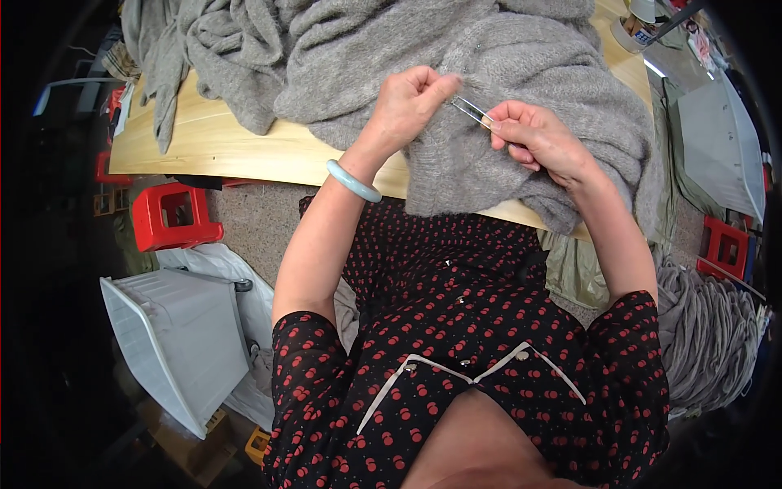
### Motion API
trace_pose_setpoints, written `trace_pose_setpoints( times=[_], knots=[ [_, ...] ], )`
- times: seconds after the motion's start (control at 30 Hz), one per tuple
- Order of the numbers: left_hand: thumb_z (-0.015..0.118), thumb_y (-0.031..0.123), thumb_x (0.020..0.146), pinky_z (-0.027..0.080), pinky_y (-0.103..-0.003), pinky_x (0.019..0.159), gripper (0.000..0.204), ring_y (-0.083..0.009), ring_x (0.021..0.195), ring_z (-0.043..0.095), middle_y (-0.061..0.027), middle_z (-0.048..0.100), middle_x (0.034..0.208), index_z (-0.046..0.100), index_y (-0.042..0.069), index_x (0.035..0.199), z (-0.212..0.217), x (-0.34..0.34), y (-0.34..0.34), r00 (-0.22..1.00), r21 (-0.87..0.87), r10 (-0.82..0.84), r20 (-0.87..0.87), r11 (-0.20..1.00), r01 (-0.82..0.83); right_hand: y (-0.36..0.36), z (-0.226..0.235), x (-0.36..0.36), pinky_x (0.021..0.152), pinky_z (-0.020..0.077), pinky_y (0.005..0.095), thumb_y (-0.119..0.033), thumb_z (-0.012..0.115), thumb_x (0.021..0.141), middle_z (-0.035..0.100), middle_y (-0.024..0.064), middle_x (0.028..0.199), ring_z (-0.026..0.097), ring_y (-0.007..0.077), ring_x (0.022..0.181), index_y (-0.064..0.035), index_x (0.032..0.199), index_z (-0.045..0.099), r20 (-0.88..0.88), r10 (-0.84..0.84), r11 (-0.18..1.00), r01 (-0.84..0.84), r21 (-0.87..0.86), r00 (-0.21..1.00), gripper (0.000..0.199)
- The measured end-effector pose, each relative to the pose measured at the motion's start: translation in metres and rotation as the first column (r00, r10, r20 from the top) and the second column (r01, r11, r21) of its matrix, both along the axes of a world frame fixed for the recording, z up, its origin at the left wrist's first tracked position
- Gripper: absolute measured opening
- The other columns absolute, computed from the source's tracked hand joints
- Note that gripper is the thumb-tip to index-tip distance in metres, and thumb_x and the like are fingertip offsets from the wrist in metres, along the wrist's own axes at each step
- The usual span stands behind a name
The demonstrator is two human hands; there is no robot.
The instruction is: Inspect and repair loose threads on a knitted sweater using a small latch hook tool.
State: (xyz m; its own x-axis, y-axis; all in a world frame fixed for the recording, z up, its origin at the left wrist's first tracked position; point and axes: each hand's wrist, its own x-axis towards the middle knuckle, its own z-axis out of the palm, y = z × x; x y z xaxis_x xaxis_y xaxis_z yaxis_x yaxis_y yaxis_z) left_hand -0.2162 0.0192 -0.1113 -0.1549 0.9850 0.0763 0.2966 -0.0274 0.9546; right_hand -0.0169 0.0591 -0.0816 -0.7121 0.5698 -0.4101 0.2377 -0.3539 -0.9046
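Observation:
A fuzzy grey knit garment (456,163) lies bunched over the table and hangs over its near edge. Thumb and fingers of my left hand (410,102) are pinched together at a fold of this knit, apparently on the fabric; the exact hold is partly hidden. My right hand (533,138) grips slim metal tweezers (471,110) between thumb and forefinger, with the other fingers curled. Their two prongs point left, and the tips come close to my left thumb. A pale green bangle (353,181) circles my left wrist.
More grey knitwear (236,57) covers the far side of the wooden table (204,134). A container (631,34) stands at the far right corner. Below are a red stool (173,216), a pale plastic bin (183,334) at left, another bin (721,147) and a grey fabric bundle (705,334) at right.

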Motion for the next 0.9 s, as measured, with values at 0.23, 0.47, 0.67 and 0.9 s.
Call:
trace_pose_setpoints(
  times=[0.23,0.47,0.67,0.9],
  knots=[
    [0.07,0.021,0.072,0.037,-0.027,0.047,0.025,-0.009,0.051,0.044,-0.0038,0.053,0.057,0.059,-0.001,0.074,0.007,-0.007,-0.007,0.979,-0.033,-0.07,-0.191,0.997,0.065,0.009,0.002,0.002,0.036,0.0239,0.014,-0.017,0.051,0.086,0.053,-0.0025,0.072,0.033,-0.0008,0.044,-0.0037,0.095,0.05,0.03,-0.004,1.0,0.005,-0.021,1.0,0.016],
    [0.061,0.013,0.076,0.042,-0.041,0.056,0.015,-0.035,0.061,0.053,-0.0173,0.054,0.069,0.056,-0.001,0.073,0.004,0.003,-0.01,0.873,0.302,0.047,-0.486,0.946,0.117,0.005,0.011,-0.001,0.035,0.0241,0.0141,-0.017,0.049,0.086,0.052,-0.0022,0.069,0.032,-0.0007,0.043,-0.0046,0.099,0.049,0.072,0.025,0.999,-0.028,0.04,0.997,0.017],
    [0.053,0.01,0.078,0.043,-0.043,0.056,0.015,-0.0355,0.062,0.054,-0.0171,0.053,0.068,0.051,0.0,0.067,0.006,0.008,-0.013,0.821,0.293,0.062,-0.568,0.947,0.131,0.006,0.012,0.002,0.035,0.0232,0.0145,-0.017,0.047,0.086,0.05,-0.0028,0.067,0.032,-0.0003,0.043,-0.0046,0.103,0.049,0.089,0.074,0.993,-0.082,0.086,0.993,0.02],
    [0.054,0.009,0.074,0.041,-0.037,0.052,0.012,-0.0304,0.057,0.052,-0.0151,0.051,0.063,0.053,-0.002,0.069,0.002,0.007,-0.011,0.865,0.325,0.042,-0.5,0.935,0.143,0.021,0.008,0.011,0.035,0.022,0.0152,-0.018,0.046,0.087,0.047,-0.0044,0.059,0.031,-0.0004,0.041,-0.0056,0.102,0.05,0.145,0.192,0.96,-0.216,0.175,0.971,0.02]
  ],
)
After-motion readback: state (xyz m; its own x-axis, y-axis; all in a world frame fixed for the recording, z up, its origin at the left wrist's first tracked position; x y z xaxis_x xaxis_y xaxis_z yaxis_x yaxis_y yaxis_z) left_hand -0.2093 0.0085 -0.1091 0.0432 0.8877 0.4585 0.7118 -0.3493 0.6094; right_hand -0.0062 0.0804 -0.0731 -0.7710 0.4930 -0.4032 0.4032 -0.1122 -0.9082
